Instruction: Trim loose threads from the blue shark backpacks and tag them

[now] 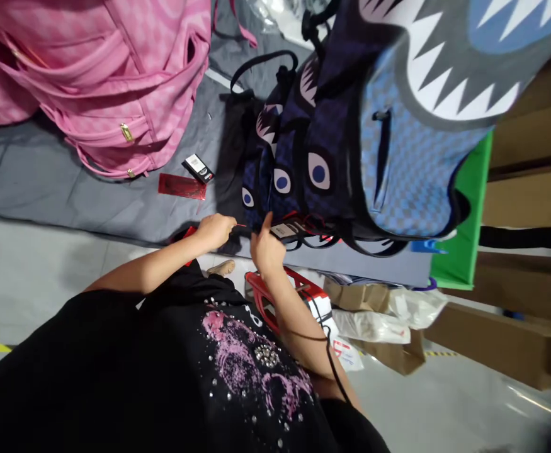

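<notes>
My left hand (216,231) is closed in a pinch on a thin red cord (240,225) at the table's near edge. Just right of it, my right hand (267,250) has its index finger pointing up against the nearest dark blue bag; its other fingers are curled, and what they hold is hidden. Beside that hand hangs a black tag with a white label (282,231). Dark blue bags with eye and teeth prints (282,182) stand in a row, touching a larger blue checked shark backpack (407,170) on the right.
Pink backpacks (114,82) lie at the left on the grey-covered table (67,182). Between them and the bags are a loose black tag (198,168) and a red plastic strip (181,186). A green bin (476,214) and cardboard boxes (530,195) stand right; a red-and-white container (313,299) sits below.
</notes>
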